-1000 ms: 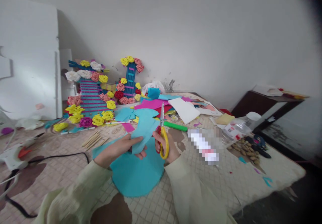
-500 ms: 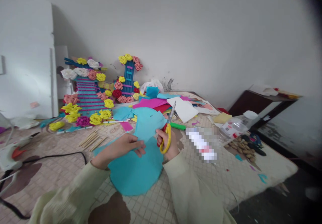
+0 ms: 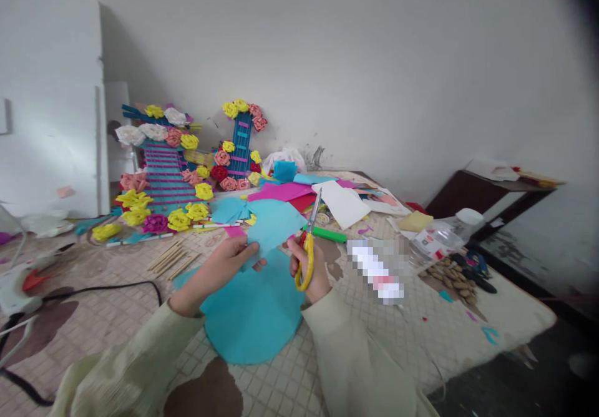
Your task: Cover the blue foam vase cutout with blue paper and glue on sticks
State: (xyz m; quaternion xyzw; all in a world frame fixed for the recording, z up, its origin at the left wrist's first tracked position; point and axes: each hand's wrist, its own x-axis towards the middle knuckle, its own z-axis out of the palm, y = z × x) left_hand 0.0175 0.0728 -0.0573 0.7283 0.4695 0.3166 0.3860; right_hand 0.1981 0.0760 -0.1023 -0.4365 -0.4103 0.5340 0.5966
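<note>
Left hand: fingers pinching the cyan piece, which sticks out up and away from them. Its right edge sits just beside the scissor blades; can't tell if they touch. Right hand: fingers gripping the yellow-handled scissors, blades pointing away from the fingers, look closed. Under both sets of fingers: large cyan sheet, rounded, lying on the counter. Left of left fingers: thin sticks; farther out, glue gun. Just past right fingers: green strip, white sheet beyond it. Well right of right fingers: clear bottle, small brown pile near it. Beyond left fingers: flower-trimmed panel.
</note>
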